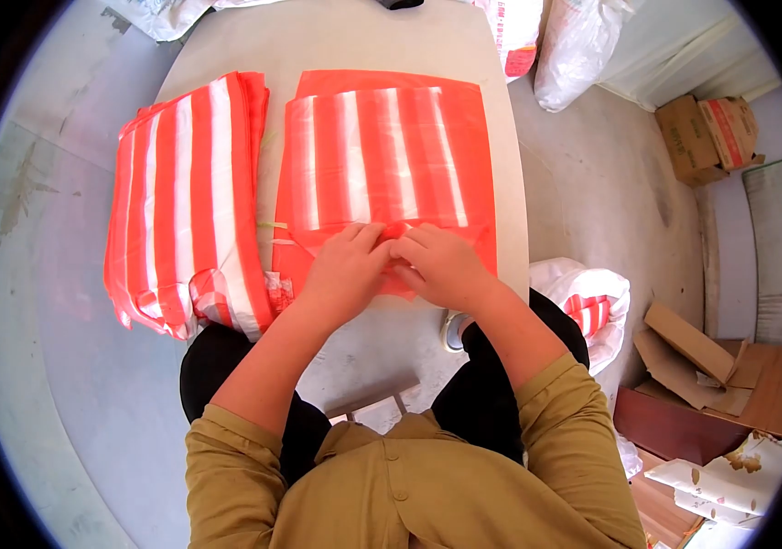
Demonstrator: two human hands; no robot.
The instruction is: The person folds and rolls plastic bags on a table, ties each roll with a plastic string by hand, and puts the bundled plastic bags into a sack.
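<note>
Flat on the table in front of me lies a red-and-white striped plastic bag [372, 156], with a plain red plastic sheet [477, 178] showing around and beneath it. At its near edge, my left hand [351, 263] has its fingers closed on the gathered red film. My right hand [442, 265] meets it there, fingers bent and pinching the same edge. The two hands nearly touch, and they partly hide the film between them. Left of this, a thick folded stack of striped plastic bags [180, 197] hangs slightly over the table's near edge.
The pale table [318, 41] has rounded edges. By my right knee stands a white sack [618, 302] with striped plastic inside. White bags [578, 55] sit beyond the table's right side. Cardboard boxes [691, 137] lie along the wall, and an opened carton [684, 366] is at lower right.
</note>
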